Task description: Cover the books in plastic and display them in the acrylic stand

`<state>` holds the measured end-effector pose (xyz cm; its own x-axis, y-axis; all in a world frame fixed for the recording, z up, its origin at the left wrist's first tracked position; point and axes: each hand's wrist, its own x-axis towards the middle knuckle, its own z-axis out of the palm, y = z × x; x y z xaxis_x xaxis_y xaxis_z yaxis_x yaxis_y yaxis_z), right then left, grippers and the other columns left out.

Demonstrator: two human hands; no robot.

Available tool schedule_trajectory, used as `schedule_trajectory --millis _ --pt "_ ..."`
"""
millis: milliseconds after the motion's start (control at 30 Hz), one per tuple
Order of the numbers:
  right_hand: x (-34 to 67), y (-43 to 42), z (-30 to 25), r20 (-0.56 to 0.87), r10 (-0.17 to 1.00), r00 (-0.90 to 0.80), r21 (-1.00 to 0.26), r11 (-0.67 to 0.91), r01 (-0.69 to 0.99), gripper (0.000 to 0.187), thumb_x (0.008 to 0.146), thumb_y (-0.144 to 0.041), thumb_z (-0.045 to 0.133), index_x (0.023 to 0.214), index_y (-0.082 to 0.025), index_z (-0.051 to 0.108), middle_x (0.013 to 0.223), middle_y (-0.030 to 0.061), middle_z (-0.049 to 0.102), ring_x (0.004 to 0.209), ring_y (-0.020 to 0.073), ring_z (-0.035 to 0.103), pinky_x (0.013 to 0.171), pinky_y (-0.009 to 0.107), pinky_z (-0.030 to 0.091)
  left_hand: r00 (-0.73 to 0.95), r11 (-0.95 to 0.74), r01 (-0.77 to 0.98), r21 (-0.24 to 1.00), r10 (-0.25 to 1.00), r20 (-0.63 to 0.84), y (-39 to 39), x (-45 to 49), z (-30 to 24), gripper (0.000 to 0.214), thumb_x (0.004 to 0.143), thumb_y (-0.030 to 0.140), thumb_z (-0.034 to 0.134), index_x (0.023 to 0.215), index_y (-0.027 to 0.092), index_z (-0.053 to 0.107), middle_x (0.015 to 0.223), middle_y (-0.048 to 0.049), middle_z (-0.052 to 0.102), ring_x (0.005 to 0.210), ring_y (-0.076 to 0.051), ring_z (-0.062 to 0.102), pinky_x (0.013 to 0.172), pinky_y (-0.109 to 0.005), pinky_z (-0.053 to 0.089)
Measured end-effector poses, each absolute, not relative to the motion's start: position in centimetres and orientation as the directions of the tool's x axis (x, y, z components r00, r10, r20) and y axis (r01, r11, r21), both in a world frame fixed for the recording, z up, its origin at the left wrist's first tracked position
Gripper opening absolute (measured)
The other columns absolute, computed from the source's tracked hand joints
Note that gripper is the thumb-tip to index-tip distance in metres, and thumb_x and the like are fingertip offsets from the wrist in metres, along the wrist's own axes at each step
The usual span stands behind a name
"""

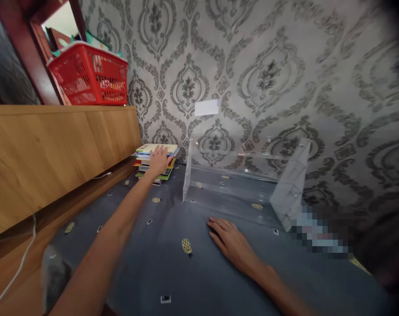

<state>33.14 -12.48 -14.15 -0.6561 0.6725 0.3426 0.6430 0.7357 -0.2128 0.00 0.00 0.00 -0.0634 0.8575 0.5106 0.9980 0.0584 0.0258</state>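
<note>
At the far end of the dark blue sheet (173,276), a stack of books (143,157) stands against the patterned wall. My left hand (159,160) reaches out to it, fingers spread and touching the near side and top of the stack; no book is lifted. My right hand (230,240) rests palm down on the sheet, with its fingers stretched out and nothing in them. Just beyond that hand is a clear plastic shelf rack (288,188) with side panels and see-through shelves, set along the wall.
On the left runs a wooden cabinet or headboard (64,149), bearing a red plastic basket (97,74) with items inside. A white cable (24,259) trails down beside it. A white paper (206,107) is on the wall. Something pixelated (318,232) lies right of the rack.
</note>
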Motion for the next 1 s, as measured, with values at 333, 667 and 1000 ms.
schedule_trajectory --millis 333,667,1000 --pt "33.3 -12.7 -13.8 0.348 0.678 -0.648 -0.228 0.731 0.643 0.037 0.103 -0.032 0.041 0.127 -0.022 0.068 0.135 0.0114 0.067 0.127 0.0281 0.061 0.106 0.051 0.05 -0.1 0.095 0.995 0.03 0.943 0.316 4.5 -1.1 1.8 0.075 0.098 0.068 0.023 0.153 0.019 0.038 0.152 -0.0221 0.048 0.144 -0.041 0.038 0.112 -0.076 0.02" --pt "33.2 -12.8 -13.6 0.33 0.689 -0.645 -0.24 0.722 0.648 0.036 0.102 -0.03 0.043 0.126 -0.023 0.068 0.136 0.0116 0.066 0.128 0.0282 0.06 0.107 0.053 0.05 -0.061 0.076 0.995 -0.06 0.974 0.218 3.8 -2.4 3.8 0.058 0.102 0.057 0.035 0.145 0.021 0.048 0.146 -0.0191 0.056 0.136 -0.038 0.049 0.111 -0.067 0.029" --pt "33.5 -12.6 -14.5 0.322 0.697 -0.641 -0.244 0.715 0.655 0.037 0.101 -0.027 0.045 0.129 -0.023 0.068 0.138 0.0114 0.065 0.128 0.0289 0.061 0.106 0.05 0.052 0.14 -0.13 0.975 -0.181 0.989 0.039 11.0 -3.1 7.7 0.028 0.084 0.032 0.077 0.107 0.018 0.071 0.11 -0.0077 0.073 0.104 -0.024 0.068 0.096 -0.044 0.053"
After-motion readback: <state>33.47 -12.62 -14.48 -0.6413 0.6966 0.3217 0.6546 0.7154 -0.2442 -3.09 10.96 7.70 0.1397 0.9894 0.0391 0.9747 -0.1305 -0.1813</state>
